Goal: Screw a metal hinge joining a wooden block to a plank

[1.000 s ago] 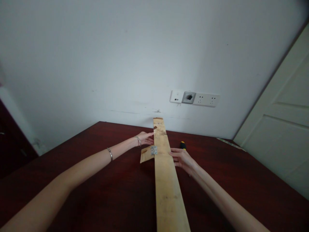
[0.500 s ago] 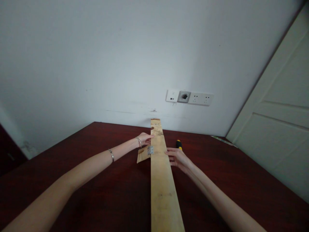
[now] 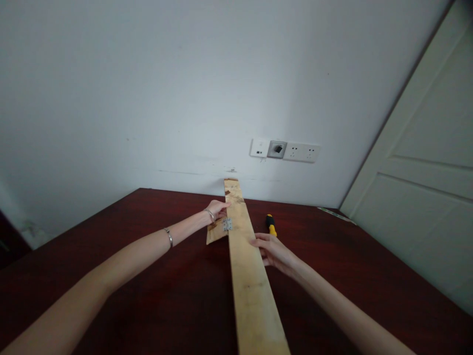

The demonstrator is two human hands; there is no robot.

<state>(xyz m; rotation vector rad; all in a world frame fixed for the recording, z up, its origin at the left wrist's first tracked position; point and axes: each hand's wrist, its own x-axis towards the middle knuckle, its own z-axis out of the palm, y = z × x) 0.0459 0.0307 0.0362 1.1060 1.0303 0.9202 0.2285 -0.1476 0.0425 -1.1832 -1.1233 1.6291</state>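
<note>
A long wooden board (image 3: 247, 276) runs from the bottom of the view toward the wall, raised a little off the table. My left hand (image 3: 218, 209) grips its left edge near the far end, thumb on top and fingers underneath. On the right edge, my right hand (image 3: 271, 248) holds it lower down, with the thumb over the top and the fingers partly hidden below. A metal hinge (image 3: 227, 225) joins the board to a short wooden piece (image 3: 215, 231) that slants down on the left side.
A screwdriver with a yellow and black handle (image 3: 271, 226) lies right of the board on the dark red table (image 3: 166, 296). Wall sockets (image 3: 301, 152) sit above the table's back edge. A white door (image 3: 417, 167) stands at the right, near a thin strip (image 3: 336, 215).
The board's far end has shifted slightly left in view and the board now slants more. My right hand has slid a little toward me along the edge, uncovering more of the screwdriver.
</note>
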